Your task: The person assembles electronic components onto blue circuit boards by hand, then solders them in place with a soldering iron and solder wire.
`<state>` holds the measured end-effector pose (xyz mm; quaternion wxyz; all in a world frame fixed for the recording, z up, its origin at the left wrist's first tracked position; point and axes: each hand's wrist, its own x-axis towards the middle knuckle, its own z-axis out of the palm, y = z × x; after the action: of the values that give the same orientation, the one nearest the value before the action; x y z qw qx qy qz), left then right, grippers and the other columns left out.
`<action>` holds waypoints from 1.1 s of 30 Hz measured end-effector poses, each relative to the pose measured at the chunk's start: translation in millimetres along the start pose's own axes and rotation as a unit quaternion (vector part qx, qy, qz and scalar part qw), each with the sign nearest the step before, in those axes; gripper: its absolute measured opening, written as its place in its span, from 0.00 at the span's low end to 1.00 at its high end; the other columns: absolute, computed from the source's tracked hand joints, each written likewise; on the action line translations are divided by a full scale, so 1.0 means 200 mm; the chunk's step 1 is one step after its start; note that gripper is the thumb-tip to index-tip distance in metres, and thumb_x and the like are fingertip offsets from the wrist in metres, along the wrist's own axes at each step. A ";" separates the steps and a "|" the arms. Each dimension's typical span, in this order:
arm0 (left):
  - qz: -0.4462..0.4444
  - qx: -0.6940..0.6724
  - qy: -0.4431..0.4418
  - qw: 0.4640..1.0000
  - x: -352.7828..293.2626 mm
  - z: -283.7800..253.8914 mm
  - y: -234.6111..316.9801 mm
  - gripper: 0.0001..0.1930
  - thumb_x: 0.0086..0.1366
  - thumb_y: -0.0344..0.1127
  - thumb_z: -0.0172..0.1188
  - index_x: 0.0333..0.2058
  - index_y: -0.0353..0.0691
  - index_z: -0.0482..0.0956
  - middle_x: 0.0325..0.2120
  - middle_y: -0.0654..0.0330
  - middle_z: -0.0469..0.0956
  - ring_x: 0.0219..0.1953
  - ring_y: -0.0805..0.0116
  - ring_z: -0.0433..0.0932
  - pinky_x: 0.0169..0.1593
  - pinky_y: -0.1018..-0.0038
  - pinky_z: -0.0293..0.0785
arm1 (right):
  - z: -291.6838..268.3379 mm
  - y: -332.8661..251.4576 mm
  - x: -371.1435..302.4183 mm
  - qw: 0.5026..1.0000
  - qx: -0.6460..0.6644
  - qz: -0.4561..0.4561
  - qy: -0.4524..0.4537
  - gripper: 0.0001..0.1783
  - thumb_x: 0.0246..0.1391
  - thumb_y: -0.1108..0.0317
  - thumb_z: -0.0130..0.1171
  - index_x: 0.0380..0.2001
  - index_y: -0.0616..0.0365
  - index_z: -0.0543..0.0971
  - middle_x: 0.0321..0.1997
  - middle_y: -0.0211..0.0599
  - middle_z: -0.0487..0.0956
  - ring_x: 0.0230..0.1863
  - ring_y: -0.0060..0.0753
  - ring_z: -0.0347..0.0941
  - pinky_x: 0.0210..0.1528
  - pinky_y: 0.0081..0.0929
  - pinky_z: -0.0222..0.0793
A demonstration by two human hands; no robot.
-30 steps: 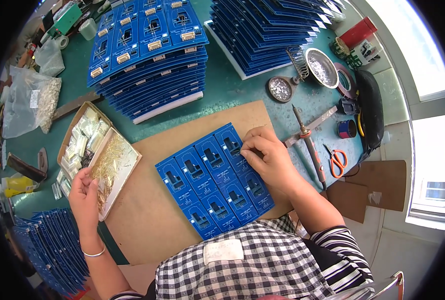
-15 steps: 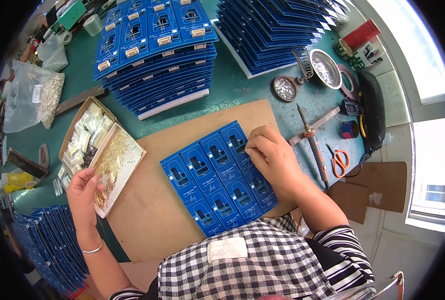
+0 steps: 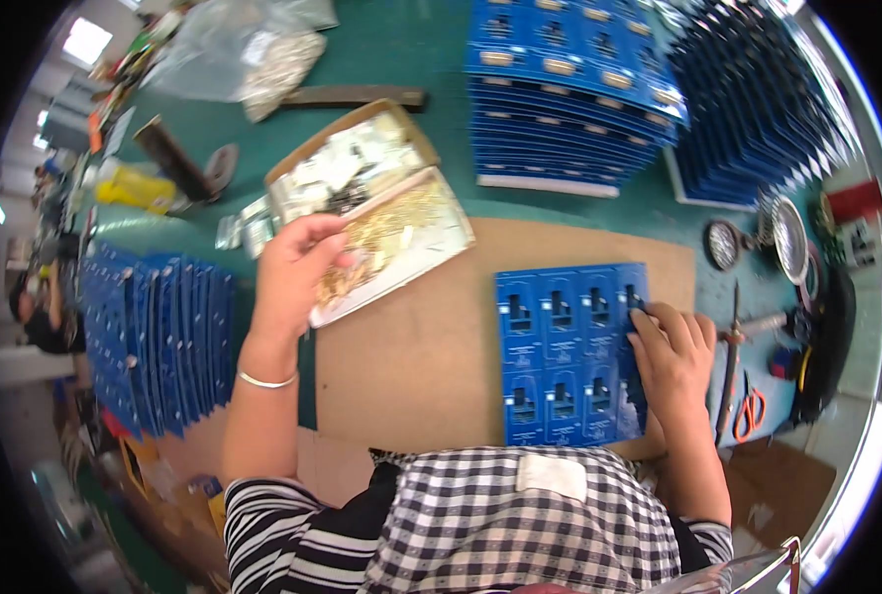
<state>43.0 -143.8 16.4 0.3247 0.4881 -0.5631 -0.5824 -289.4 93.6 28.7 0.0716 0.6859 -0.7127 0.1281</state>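
Observation:
A blue circuit board panel [image 3: 577,342], divided into several cells with dark cut-outs, lies on a brown board. My right hand [image 3: 676,354] rests at its upper right, fingers bent and pressed together against the panel; what they pinch, if anything, is hidden. To the left, my left hand [image 3: 302,267] hovers at the near left side of a white tray [image 3: 393,284] of thin golden pins [image 3: 393,230]. Its thumb and fingers are closed together, and anything between them is too small to name. Joined to the tray is a carton [image 3: 409,127] of small clear packets.
Tall stacks of blue panels [image 3: 560,148] stand at the back, with further blue panels [image 3: 158,337] at left. On the right lie a soldering iron [image 3: 730,371], orange-handled scissors [image 3: 750,414] and a round metal dish [image 3: 789,238]. A dark bar [image 3: 352,96] lies behind the carton.
My view has swung left, so the bench things appear farther right and turned. My left hand has come further over the pin tray's edge. My right hand remains at the panel's upper right.

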 end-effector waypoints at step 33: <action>-0.308 -0.384 -0.278 0.825 -0.54 0.74 0.05 0.07 0.64 0.27 0.58 0.42 0.39 0.76 0.35 0.63 0.79 0.31 0.84 0.74 0.31 0.90 0.68 | 0.05 -0.32 -0.05 0.949 0.191 -0.130 0.213 0.15 0.36 0.66 0.62 0.33 0.50 0.80 0.33 0.23 0.76 0.31 0.22 0.71 0.43 0.31 0.58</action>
<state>-62.7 5.6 31.0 0.1197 0.2892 -0.1808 -0.9324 -224.4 99.0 22.6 0.1054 0.7304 -0.5478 0.3942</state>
